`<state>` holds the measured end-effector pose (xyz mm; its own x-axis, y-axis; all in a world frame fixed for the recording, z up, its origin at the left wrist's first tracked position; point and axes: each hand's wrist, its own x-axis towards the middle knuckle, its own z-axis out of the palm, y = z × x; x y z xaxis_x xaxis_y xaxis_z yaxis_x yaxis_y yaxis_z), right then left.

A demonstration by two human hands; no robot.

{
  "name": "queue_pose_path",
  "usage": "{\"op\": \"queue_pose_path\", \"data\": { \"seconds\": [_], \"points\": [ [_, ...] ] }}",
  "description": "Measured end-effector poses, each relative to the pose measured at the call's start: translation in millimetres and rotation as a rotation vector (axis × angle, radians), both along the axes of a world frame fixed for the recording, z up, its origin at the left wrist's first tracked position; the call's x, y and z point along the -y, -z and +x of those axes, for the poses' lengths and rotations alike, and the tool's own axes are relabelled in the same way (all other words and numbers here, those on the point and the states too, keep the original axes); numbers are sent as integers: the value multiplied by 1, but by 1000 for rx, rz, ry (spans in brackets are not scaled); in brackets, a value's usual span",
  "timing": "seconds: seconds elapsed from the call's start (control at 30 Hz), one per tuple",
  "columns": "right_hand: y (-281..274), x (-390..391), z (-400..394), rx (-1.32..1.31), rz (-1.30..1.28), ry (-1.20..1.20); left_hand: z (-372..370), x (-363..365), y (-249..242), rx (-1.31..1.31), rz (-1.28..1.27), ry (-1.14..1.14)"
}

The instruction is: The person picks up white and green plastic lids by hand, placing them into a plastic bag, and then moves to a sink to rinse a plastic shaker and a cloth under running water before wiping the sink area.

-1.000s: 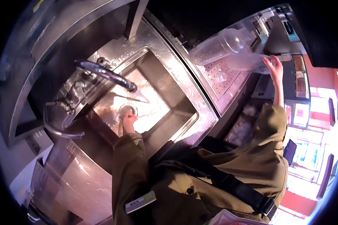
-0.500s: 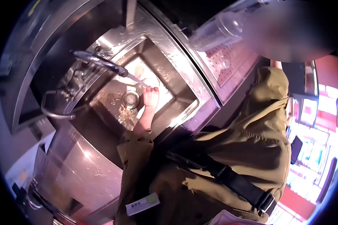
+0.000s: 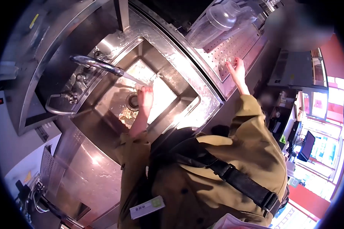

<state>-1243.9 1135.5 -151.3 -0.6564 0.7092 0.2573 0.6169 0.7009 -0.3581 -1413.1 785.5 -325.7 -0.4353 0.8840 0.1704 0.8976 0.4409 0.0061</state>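
My left hand (image 3: pixel 144 98) is inside the steel sink (image 3: pixel 168 74), its fingers curled at the stream from the chrome faucet (image 3: pixel 99 65). Whatever those fingers hold is hidden by the water and glare. Beside that hand lies the round drain (image 3: pixel 132 102). My right hand (image 3: pixel 237 71) reaches over the perforated drip tray (image 3: pixel 239 45), thumb and fingers bent toward each other. Something small and clear seems to be between them, too faint to name. Clear plastic pitchers (image 3: pixel 212 24) stand on the tray beyond that hand.
A second bent metal spout (image 3: pixel 59 110) sits at the sink's left corner. Wet steel counter (image 3: pixel 91 168) extends toward the lower left. A raised steel edge (image 3: pixel 195 65) runs between sink and drip tray. A monitor (image 3: pixel 306 145) stands far right.
My right hand has come into view from the far right and now hovers over the drip tray. My left hand has shifted slightly left under the running water.
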Motion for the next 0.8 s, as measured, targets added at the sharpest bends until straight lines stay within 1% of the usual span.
{"op": "queue_pose_path", "data": {
  "seconds": [0.07,0.1,0.13,0.2,0.23,0.27,0.33,0.4,0.47,0.5,0.53,0.6,0.63,0.67,0.7,0.73,0.77,0.8],
  "points": [
    [-32,57,-12,-108,-315,-60,-5,-1,-8,17,110,-60],
    [-46,89,-22,-93,-415,-154,-1,-4,-13,77,188,-30],
    [-52,118,-34,-78,-511,-246,-1,-8,-15,124,188,-93],
    [-24,165,-56,-274,-811,-356,6,-4,-9,229,168,-231],
    [-17,184,-71,-207,-1033,-307,8,-1,-7,214,207,-288],
    [-9,202,-88,-130,-1263,-258,7,5,-11,217,127,-316],
    [34,222,-119,-241,-1868,-52,10,18,-13,141,-104,-350],
    [71,238,-140,-214,-1939,246,15,35,1,24,-212,-378],
    [133,237,-143,-205,-2184,286,15,53,-16,131,-200,-414],
    [136,243,-144,-179,-2291,342,16,58,-17,164,-246,-423],
    [140,249,-146,-152,-2275,372,16,61,-19,195,-289,-431],
    [151,256,-153,-145,-2448,542,18,65,-20,199,-284,-385],
    [156,261,-156,-246,-2436,628,20,62,-22,146,-249,-368],
    [155,264,-159,-362,-2415,708,20,54,-25,172,-311,-375],
    [150,263,-160,-459,-2297,742,15,43,-24,190,-254,-377],
    [152,259,-159,-466,-2074,611,12,33,-25,211,-196,-374],
    [152,247,-155,-365,-1862,417,11,25,-24,242,-143,-370],
    [154,235,-147,-259,-1640,247,8,19,-31,184,-146,-303]
  ]
}}
